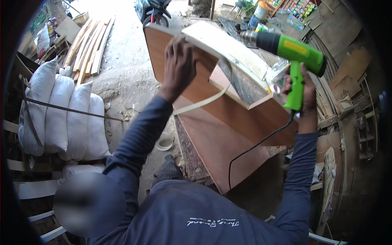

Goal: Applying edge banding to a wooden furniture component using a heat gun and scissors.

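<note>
My right hand (304, 87) is wrapped round the handle of a green and black heat gun (300, 51). Its metal nozzle points left, above the far edge of a brown wood-look panel (245, 110) with a rectangular notch. My left hand (178, 61) grips the panel's upper edge near its left part, fingers curled over it. A pale, narrow strip of edge banding (204, 102) hangs loose from near the notch, curving down across the panel to the left. From the gun's handle a black cord (261, 143) drops over a pinkish-brown board (228, 139) below.
White filled sacks (75, 116) stand at the left, with lumber lengths (92, 49) beyond them. A motorbike (155, 12) is parked at the far side. A pale board (228, 45) lies behind the panel. Wood scraps (347, 73) lean at the right. A coiled strip (164, 143) lies near my foot.
</note>
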